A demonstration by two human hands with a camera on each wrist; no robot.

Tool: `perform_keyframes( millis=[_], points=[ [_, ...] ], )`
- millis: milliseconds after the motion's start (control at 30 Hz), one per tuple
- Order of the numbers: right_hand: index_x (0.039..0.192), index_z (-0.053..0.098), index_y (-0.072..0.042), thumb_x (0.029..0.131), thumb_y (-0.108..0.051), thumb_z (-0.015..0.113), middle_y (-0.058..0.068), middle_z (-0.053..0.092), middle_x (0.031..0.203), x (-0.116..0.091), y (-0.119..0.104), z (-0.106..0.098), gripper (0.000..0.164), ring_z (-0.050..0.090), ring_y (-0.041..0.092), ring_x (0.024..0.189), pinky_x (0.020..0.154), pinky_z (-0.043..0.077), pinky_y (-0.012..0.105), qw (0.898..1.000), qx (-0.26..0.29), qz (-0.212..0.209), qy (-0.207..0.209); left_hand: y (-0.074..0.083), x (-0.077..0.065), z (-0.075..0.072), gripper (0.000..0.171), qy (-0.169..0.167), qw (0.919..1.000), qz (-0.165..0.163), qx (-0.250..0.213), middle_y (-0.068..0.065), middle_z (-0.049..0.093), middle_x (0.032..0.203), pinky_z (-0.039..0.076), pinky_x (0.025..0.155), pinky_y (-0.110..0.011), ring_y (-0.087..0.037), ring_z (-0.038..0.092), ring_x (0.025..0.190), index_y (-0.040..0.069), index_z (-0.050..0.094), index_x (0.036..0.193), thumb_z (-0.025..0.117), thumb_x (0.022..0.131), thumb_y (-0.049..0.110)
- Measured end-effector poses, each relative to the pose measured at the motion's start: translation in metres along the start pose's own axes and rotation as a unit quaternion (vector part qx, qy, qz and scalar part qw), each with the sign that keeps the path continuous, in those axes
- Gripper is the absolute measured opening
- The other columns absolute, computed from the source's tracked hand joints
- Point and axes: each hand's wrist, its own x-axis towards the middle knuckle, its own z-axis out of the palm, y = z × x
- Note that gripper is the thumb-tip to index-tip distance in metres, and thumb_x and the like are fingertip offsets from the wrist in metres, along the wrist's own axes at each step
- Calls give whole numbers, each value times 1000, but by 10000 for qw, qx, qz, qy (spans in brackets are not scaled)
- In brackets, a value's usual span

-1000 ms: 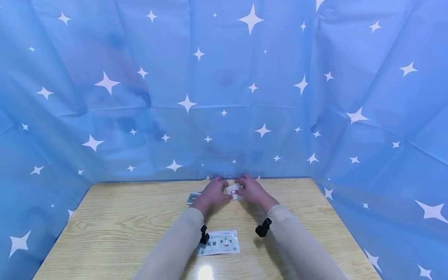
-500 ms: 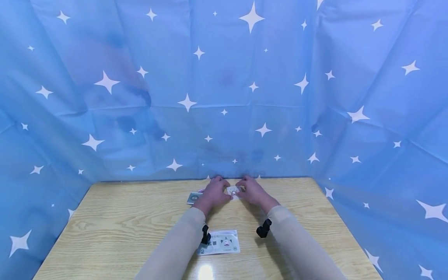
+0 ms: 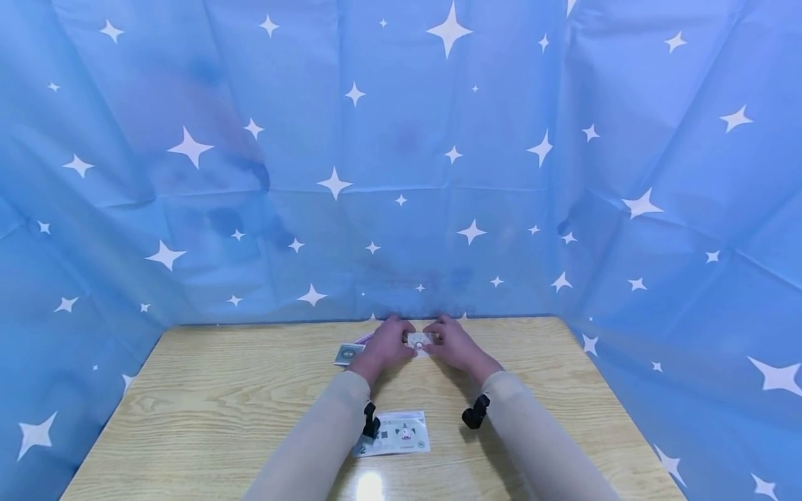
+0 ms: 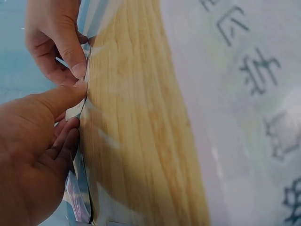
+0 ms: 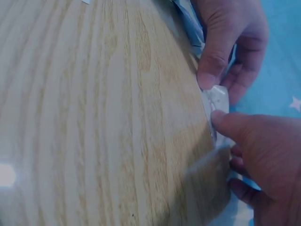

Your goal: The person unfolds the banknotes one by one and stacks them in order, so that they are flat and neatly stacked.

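Both hands are holding the same little card (image 3: 418, 343), and neither one has let go. The left hand (image 3: 388, 342) pinches one end, with its thumb on the near side. The right hand (image 3: 452, 346) pinches the other end the same way, so the two thumbs are close to each other. In the right wrist view the card is white, and both thumbs press on it. The card is near the back of the table (image 3: 238, 390), in the middle, in the gap between the hands. A small picture shows on it, too tiny to make out. Just to the left of the left hand lies a green note (image 3: 348, 354), with a pink strip (image 3: 363, 339) peeking out behind it. Both are partly hidden by that hand. Closer to the person, a bigger pale note (image 3: 404, 435) lies flat, with a 2 in one corner and a round white figure on it. A black gadget (image 3: 371, 419) on the left wrist covers a bit of its left end. Another black gadget sits on the right wrist. The sleeves (image 3: 313, 438) are light and long. The table is yellow wood with wavy lines and a bright shiny spot (image 3: 370, 486) at the front. Around it hangs a blue cloth (image 3: 401, 139) with white stars
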Motion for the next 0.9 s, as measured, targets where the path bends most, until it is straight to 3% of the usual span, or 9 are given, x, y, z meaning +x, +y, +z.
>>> perform_keyframes(
  millis=[267,567,900],
  points=[
    [125,72,-2,99,-14,86,14,61,117,-2,3,1,32,60,27,103,90,54,46,9986,463,220,91,-2,-3,2,46,-22,9993,154,-349,-5,63,118,56,98,-41,-20,62,106,9,72,138,88,95,11],
    [112,65,-8,99,-12,85,5,62,96,-5,5,5,23,56,21,85,75,48,38,9928,1058,515,211,-3,-2,4,42,-4,9985,147,-525,0,68,114,55,101,-42,-19,63,107,13,72,135,85,96,7],
    [104,69,-8,104,-3,76,1,66,93,-8,6,12,9,61,18,86,78,52,36,9867,1311,478,834,-1,-4,1,46,-69,9986,128,-511,-2,68,119,54,106,-43,-20,63,113,15,71,139,85,96,7]
  ],
)
